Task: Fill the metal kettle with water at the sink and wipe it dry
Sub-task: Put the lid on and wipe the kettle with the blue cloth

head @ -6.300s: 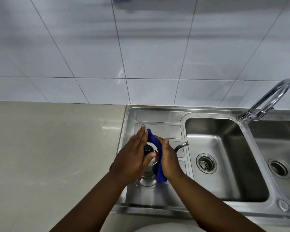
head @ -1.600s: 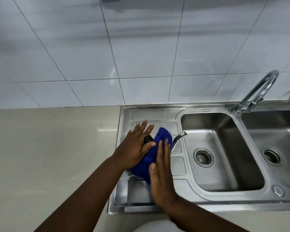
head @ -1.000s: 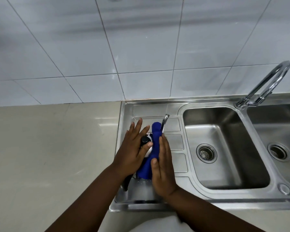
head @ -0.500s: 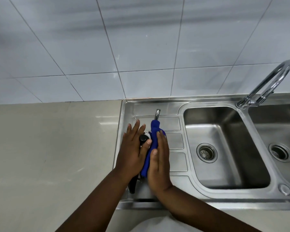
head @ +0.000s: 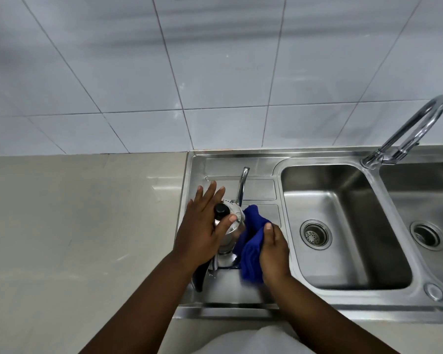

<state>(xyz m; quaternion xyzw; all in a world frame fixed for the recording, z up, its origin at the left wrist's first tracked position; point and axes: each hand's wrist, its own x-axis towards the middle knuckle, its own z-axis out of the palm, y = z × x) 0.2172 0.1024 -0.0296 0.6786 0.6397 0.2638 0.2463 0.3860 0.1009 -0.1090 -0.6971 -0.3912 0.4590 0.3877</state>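
The metal kettle (head: 231, 227) stands upright on the sink's drainboard (head: 256, 186), its thin spout pointing away from me and its black handle toward me at the lower left. My left hand (head: 202, 228) lies flat on the lid, fingers spread, the thumb beside the black knob. My right hand (head: 274, 249) grips a blue cloth (head: 251, 241) and presses it against the kettle's right side. Much of the kettle's body is hidden by hands and cloth.
A steel double sink: the near basin (head: 340, 226) with its drain lies right of the drainboard, a second basin (head: 427, 215) farther right. A curved tap (head: 412, 129) rises at the back right. A beige counter (head: 74, 226) spreads to the left, a tiled wall behind.
My right hand has slid the blue cloth from the kettle's top and spout down to its right side, baring the lid. The left hand stays on the lid.
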